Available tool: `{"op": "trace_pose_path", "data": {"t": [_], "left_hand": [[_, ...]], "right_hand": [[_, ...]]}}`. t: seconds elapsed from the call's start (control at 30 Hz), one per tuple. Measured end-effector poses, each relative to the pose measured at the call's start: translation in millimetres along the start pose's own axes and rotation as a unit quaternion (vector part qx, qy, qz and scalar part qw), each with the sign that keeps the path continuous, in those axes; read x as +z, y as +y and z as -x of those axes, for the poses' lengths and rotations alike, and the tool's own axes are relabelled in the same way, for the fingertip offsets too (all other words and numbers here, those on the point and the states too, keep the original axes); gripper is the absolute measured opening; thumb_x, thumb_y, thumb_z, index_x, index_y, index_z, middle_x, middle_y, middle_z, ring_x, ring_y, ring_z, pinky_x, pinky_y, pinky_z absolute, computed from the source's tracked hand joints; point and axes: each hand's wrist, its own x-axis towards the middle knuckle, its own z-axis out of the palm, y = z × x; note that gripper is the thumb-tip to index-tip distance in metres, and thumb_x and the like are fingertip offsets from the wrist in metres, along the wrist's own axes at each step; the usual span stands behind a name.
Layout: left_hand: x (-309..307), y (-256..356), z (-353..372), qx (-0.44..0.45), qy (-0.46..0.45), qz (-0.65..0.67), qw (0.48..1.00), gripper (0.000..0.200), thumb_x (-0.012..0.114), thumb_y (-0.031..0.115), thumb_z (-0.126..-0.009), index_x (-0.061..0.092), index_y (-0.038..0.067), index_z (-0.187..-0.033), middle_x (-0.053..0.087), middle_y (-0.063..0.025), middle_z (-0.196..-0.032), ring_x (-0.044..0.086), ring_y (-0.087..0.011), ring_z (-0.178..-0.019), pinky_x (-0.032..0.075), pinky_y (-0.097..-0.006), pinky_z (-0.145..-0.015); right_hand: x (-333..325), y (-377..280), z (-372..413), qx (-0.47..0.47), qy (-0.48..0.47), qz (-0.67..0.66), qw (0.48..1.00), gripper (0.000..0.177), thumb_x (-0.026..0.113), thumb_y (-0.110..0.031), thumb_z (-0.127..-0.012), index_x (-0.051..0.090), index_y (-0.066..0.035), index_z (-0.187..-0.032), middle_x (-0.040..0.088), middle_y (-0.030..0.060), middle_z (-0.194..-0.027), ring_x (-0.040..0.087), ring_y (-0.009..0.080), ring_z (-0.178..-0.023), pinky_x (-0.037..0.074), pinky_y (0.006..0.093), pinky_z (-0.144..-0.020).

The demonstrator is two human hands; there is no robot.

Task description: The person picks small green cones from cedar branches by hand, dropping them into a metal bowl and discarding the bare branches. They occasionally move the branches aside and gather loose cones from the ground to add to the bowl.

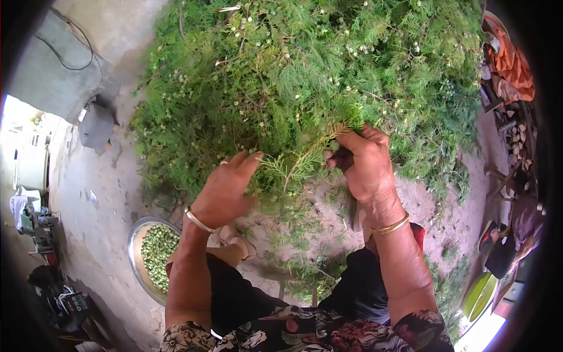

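A green and partly yellowed sprig (pixel 302 159) hangs between my two hands, in front of a large heap of leafy branches (pixel 281 76) with small pale cones. My right hand (pixel 366 161) pinches the sprig's upper right end between thumb and fingers. At the sprig's left side is my left hand (pixel 227 186), its fingers bent and partly blurred; whether they hold anything is not clear. Each wrist wears a bangle. Below left of my left hand, a metal basin (pixel 136 258) holds many small green cones.
Loose green bits lie on the floor (pixel 88 234) below the heap. A grey object (pixel 98 126) stands at the left. Orange cloth (pixel 513 70) and stacked wood (pixel 519 141) line the right side. A green container (pixel 480 296) is at the lower right.
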Motion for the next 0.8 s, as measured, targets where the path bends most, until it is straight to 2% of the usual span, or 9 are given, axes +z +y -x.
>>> {"op": "trace_pose_path", "data": {"t": [0.03, 0.1, 0.2, 0.3, 0.37, 0.53, 0.63, 0.73, 0.8], "left_hand": [[0, 1, -1, -0.001, 0.000, 0.001, 1.000, 0.067, 0.071, 0.012, -0.067, 0.045, -0.003, -0.127, 0.056, -0.0240, -0.117, 0.055, -0.0373, -0.108, 0.043, -0.0387, -0.093], [4, 9, -5, -0.055, 0.210, 0.224, 0.950, 0.050, 0.069, 0.012, -0.075, 0.053, -0.004, -0.119, 0.062, -0.0180, -0.108, 0.062, -0.0259, -0.098, 0.048, -0.0331, -0.086], [6, 31, -12, -0.090, 0.184, 0.423, 0.883, 0.036, 0.066, 0.011, -0.081, 0.057, -0.005, -0.112, 0.065, -0.0112, -0.099, 0.062, -0.0146, -0.089, 0.050, -0.0267, -0.077], [22, 47, -19, -0.080, 0.181, 0.422, 0.885, 0.029, 0.067, 0.003, -0.079, 0.059, -0.006, -0.105, 0.065, -0.0068, -0.091, 0.060, -0.0110, -0.083, 0.050, -0.0248, -0.071], [31, 58, -24, -0.099, 0.195, 0.466, 0.857, 0.020, 0.066, -0.004, -0.077, 0.061, -0.005, -0.096, 0.064, -0.0034, -0.083, 0.056, -0.0060, -0.077, 0.048, -0.0226, -0.067], [27, 35, -19, -0.125, 0.158, 0.410, 0.890, 0.008, 0.061, -0.003, -0.080, 0.064, -0.004, -0.087, 0.063, -0.0004, -0.079, 0.053, -0.0047, -0.069, 0.043, -0.0199, -0.061], [28, 30, -21, -0.136, 0.166, 0.592, 0.777, 0.010, 0.058, -0.004, -0.082, 0.064, -0.003, -0.090, 0.062, 0.0010, -0.079, 0.052, -0.0054, -0.070, 0.042, -0.0214, -0.066], [29, 30, -18, -0.149, 0.159, 0.648, 0.730, 0.011, 0.057, -0.002, -0.084, 0.063, -0.004, -0.093, 0.061, 0.0012, -0.079, 0.052, -0.0050, -0.070, 0.042, -0.0217, -0.066], [24, 38, -19, -0.124, 0.167, 0.617, 0.759, 0.007, 0.058, 0.000, -0.085, 0.063, -0.003, -0.089, 0.060, 0.0030, -0.077, 0.050, -0.0037, -0.069, 0.040, -0.0208, -0.064]], "right_hand": [[1, 1, 0, 0.002, 0.000, 0.001, 1.000, 0.013, 0.059, -0.009, -0.085, 0.061, 0.004, -0.084, 0.063, 0.0071, -0.071, 0.059, 0.0143, -0.053, 0.046, 0.0237, -0.046], [3, 2, 3, 0.027, 0.000, 0.002, 1.000, 0.013, 0.060, -0.010, -0.085, 0.061, 0.003, -0.085, 0.062, 0.0067, -0.071, 0.059, 0.0138, -0.053, 0.045, 0.0237, -0.046], [9, 3, 6, 0.038, -0.031, 0.045, 0.998, 0.014, 0.061, -0.011, -0.085, 0.062, 0.004, -0.087, 0.062, 0.0069, -0.072, 0.058, 0.0138, -0.052, 0.045, 0.0237, -0.045], [7, 10, 4, -0.004, -0.096, 0.180, 0.979, 0.016, 0.062, -0.012, -0.086, 0.063, 0.004, -0.090, 0.062, 0.0068, -0.072, 0.058, 0.0130, -0.055, 0.046, 0.0232, -0.048], [8, 12, 4, 0.013, -0.113, 0.124, 0.986, 0.017, 0.061, -0.012, -0.086, 0.063, 0.004, -0.092, 0.063, 0.0074, -0.073, 0.059, 0.0125, -0.057, 0.047, 0.0231, -0.050], [9, 2, 5, 0.030, -0.105, -0.014, 0.994, 0.018, 0.059, -0.011, -0.088, 0.063, 0.005, -0.097, 0.066, 0.0093, -0.076, 0.060, 0.0115, -0.064, 0.049, 0.0232, -0.057], [2, 5, 1, -0.049, -0.017, 0.081, 0.995, 0.017, 0.059, -0.009, -0.088, 0.063, 0.005, -0.097, 0.066, 0.0100, -0.078, 0.061, 0.0117, -0.063, 0.050, 0.0230, -0.057], [2, 5, 6, -0.097, -0.042, 0.141, 0.984, 0.017, 0.061, -0.008, -0.086, 0.063, 0.005, -0.098, 0.066, 0.0087, -0.077, 0.060, 0.0109, -0.064, 0.050, 0.0228, -0.059], [5, 3, 10, -0.110, -0.058, 0.165, 0.978, 0.018, 0.063, -0.008, -0.085, 0.063, 0.006, -0.098, 0.065, 0.0078, -0.076, 0.060, 0.0102, -0.065, 0.050, 0.0228, -0.060]]}}
